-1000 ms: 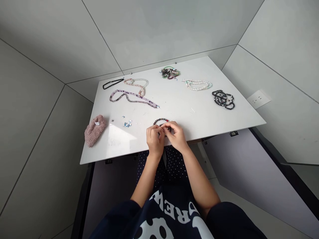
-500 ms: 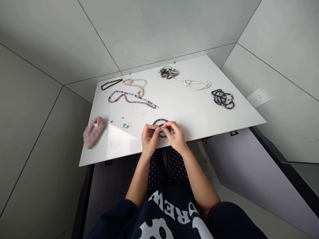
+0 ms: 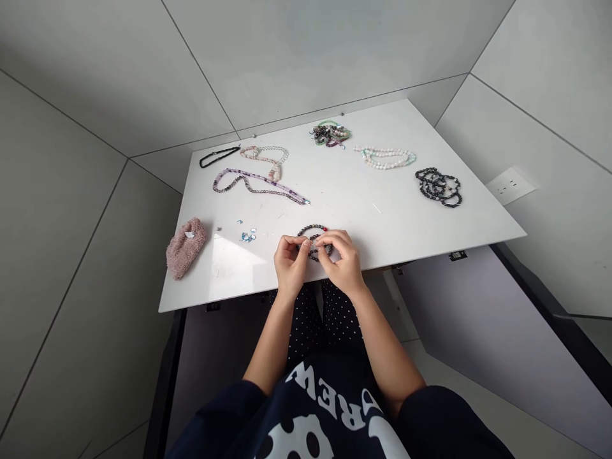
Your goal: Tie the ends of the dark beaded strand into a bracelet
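Note:
A strand of dark round beads with one red bead (image 3: 325,229) lies looped on the table near its front edge, partly hidden by my fingers. Just left of it, my left hand (image 3: 291,261) is closed in a pinch between thumb and forefinger. My right hand (image 3: 343,261) pinches from the other side, fingertips close to the left ones. Between them runs something thin and pale, seemingly the bracelet's cord; it is too fine to see well. A second, smaller ring of dark beads (image 3: 313,257) shows below the fingertips.
Bead strands lie across the white table (image 3: 344,217): purple-grey (image 3: 248,185), pink-clear (image 3: 275,171), black (image 3: 218,157), a mixed pile (image 3: 329,134), white-green (image 3: 385,159) and black (image 3: 438,188). A fluffy pink pouch (image 3: 186,248) and blue scraps (image 3: 247,236) sit left.
My right fingertips have drawn slightly away from the left ones, widening the gap between the hands. The whole view has shifted a little; the other bead strands lie as before.

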Demonstrator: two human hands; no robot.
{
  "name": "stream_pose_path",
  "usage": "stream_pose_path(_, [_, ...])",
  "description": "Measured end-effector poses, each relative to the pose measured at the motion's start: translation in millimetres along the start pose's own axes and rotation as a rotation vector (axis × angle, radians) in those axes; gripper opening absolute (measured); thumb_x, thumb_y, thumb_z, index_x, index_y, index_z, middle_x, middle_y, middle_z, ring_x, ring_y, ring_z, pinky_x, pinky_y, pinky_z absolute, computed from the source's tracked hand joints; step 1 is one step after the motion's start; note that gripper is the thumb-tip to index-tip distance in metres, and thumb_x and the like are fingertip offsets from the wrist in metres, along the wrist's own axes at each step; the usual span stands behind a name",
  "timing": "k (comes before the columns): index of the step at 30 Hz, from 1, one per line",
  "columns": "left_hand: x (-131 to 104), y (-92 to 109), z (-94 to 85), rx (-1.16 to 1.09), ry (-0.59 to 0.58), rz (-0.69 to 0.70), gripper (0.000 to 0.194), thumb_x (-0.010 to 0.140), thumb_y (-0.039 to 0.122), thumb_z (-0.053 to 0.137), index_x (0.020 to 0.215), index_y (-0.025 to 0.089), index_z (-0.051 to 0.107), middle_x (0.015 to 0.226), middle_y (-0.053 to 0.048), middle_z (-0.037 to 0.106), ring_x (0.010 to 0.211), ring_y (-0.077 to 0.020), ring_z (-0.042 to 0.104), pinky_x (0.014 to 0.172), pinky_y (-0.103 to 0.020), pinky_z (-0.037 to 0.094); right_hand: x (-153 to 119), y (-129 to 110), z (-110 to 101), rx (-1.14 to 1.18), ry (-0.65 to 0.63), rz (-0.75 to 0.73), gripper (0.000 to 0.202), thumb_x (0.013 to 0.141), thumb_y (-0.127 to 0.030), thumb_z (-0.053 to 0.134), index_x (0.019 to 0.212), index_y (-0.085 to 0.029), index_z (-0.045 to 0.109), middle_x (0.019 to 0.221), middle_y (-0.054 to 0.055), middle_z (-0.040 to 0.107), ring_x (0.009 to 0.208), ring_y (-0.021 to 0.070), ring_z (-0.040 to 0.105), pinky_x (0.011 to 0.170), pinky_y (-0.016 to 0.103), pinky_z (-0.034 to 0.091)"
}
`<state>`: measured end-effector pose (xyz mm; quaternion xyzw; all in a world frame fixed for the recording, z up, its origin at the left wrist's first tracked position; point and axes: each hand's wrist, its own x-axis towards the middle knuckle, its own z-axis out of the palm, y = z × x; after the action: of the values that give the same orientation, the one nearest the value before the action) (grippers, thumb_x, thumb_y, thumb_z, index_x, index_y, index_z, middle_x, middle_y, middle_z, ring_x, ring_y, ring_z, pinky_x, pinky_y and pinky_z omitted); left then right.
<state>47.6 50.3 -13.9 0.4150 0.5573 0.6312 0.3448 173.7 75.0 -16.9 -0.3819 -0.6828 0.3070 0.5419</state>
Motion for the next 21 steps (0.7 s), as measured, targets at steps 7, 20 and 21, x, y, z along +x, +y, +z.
stream_pose_path(7, [-0.7,-0.1,-0.9,-0.017,0.003,-0.010,0.023,0.083,0.035,0.076,0.086,0.017,0.063,0.085,-0.004,0.069,0.082,-0.0136,0.067,0.077,-0.029,0.055,-1.6,0.0,0.4,0.000,0.005,-0.031,0.020,0.083,-0.009,0.060,0.085,-0.026,0.072,0.094,0.007,0.068,0.098,0.0237,0.062,0.088,0.044,0.056])
stream_pose_path(20, [-1.9,-1.1,-1.5,0.050,0.004,0.050,0.018,0.082,0.032,0.077,0.086,0.018,0.065,0.086,-0.004,0.069,0.085,-0.0152,0.067,0.081,-0.032,0.054,-0.2,1.8,2.7,-0.005,0.035,0.057,0.005,0.085,-0.023,0.069,0.084,-0.025,0.072,0.093,0.006,0.069,0.096,0.0238,0.064,0.088,0.045,0.056])
stream_pose_path(21, [-1.9,-1.3,-1.7,0.054,0.000,0.059,0.018,0.082,0.032,0.077,0.086,0.018,0.065,0.085,-0.004,0.069,0.084,-0.0154,0.067,0.081,-0.032,0.054,-0.1,1.9,2.7,-0.003,0.037,0.065,0.004,0.085,-0.024,0.069,0.083,-0.025,0.072,0.093,0.006,0.069,0.097,0.0239,0.064,0.088,0.045,0.056])
